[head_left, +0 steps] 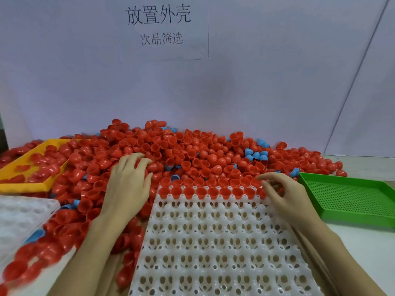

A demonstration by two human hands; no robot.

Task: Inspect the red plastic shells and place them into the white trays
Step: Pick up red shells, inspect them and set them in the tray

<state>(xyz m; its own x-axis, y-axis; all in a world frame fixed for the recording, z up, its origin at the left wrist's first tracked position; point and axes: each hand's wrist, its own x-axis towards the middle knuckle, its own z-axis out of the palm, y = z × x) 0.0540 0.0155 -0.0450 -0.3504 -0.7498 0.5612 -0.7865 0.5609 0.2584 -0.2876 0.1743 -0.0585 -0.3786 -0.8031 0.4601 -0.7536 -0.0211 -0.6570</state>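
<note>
Nearest us, the white tray (213,242) carries one far row of red shells (201,192); the heap (171,150) fills mid-frame. Our left hand (128,189) lies relaxed on it, and our right hand (284,195), fingers loosely curled, seems empty. We judge shells light, stiff, slick: pinch the rim.

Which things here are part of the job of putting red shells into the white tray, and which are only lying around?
For the job:
red shells
white tray, far row filled
left hand, reaching into the pile
right hand, at the tray's far right corner

Lying about:
blue shells
yellow tray with some red shells
green tray
second white tray
wall sign
</note>
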